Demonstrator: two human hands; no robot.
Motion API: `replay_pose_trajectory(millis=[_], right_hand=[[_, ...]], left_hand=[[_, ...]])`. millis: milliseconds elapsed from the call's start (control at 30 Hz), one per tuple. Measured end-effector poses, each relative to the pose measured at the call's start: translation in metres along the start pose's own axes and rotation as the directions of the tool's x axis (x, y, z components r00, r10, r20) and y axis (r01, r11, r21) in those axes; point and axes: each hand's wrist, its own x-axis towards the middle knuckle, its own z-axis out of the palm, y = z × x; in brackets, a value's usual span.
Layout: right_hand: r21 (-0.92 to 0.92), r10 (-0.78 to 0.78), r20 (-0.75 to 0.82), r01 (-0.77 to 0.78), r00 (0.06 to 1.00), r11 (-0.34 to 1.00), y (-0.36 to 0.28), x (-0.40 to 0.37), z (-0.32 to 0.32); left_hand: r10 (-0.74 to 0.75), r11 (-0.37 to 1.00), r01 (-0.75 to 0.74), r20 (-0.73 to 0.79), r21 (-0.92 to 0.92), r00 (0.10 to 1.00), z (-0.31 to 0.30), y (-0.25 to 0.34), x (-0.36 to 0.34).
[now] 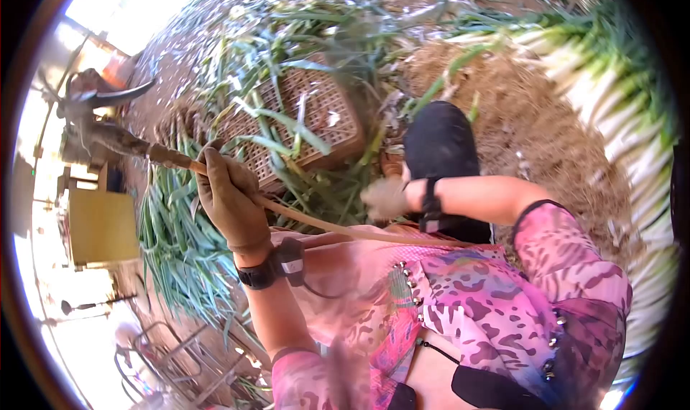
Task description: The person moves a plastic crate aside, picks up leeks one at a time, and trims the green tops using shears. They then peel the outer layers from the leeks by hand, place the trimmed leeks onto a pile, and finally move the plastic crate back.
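Note:
My left hand [231, 203], in a dirty brown glove with a black watch on the wrist, is shut around a long wooden tool handle [323, 227]. The handle runs from my chest up to the left and ends in a dark curved metal head [97, 101]. My right hand [384, 198], also gloved and with a black wrist strap, is blurred just above the handle near my black-clad knee [442, 144]. Whether it holds anything cannot be made out. I wear a pink patterned top.
A brown woven basket [316, 115] lies ahead under long green leaves [180, 237]. White-stalked green onions [611, 94] are piled on the right on bare earth. A yellow box [102, 227] stands at left, and a metal frame [180, 360] at lower left.

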Motion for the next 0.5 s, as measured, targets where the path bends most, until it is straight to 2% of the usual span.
replay_pose_trajectory(millis=[33, 67, 100, 167, 200, 300, 333, 367, 433, 500], right_hand=[[-0.08, 0.002, 0.292, 0.022, 0.956, 0.997, -0.004, 0.015, 0.025], [-0.112, -0.11, 0.446, 0.178, 0.888, 0.978, 0.014, 0.036, 0.074], [-0.045, -0.13, 0.58, 0.19, 0.804, 0.981, 0.0, 0.068, 0.116], [0.032, -0.13, 0.673, 0.148, 0.728, 0.989, -0.001, 0.093, 0.138], [0.082, -0.137, 0.708, 0.112, 0.692, 0.99, -0.001, 0.102, 0.144], [0.255, -0.193, 0.784, -0.022, 0.59, 0.967, 0.0, 0.125, 0.161], [0.301, -0.214, 0.801, -0.068, 0.559, 0.951, 0.0, 0.131, 0.162], [0.343, -0.235, 0.814, -0.114, 0.531, 0.932, 0.0, 0.138, 0.163], [0.405, -0.277, 0.836, -0.193, 0.473, 0.894, -0.006, 0.15, 0.16], [0.455, -0.329, 0.85, -0.26, 0.411, 0.852, -0.011, 0.164, 0.157]], left_hand=[[0.019, 1.0, -0.02, -0.042, -0.013, 0.999, 0.004, 0.005, -0.002], [0.028, 0.999, -0.031, -0.086, -0.032, 0.996, 0.007, 0.006, -0.004], [-0.065, 0.997, 0.069, -0.155, 0.017, 0.986, -0.034, -0.006, 0.024], [-0.086, 0.988, 0.115, -0.243, 0.108, 0.966, -0.054, -0.019, 0.046], [-0.068, 0.985, 0.092, -0.159, 0.147, 0.985, -0.066, -0.029, 0.056], [-0.196, 0.947, 0.255, -0.278, 0.194, 0.94, -0.088, -0.063, 0.067], [-0.299, 0.928, 0.345, -0.27, 0.142, 0.915, -0.097, -0.071, 0.072], [-0.327, 0.923, 0.365, -0.249, 0.125, 0.912, -0.106, -0.081, 0.078], [-0.412, 0.866, 0.478, -0.333, 0.146, 0.848, -0.119, -0.086, 0.089], [-0.424, 0.841, 0.512, -0.376, 0.174, 0.824, -0.144, -0.096, 0.103]])
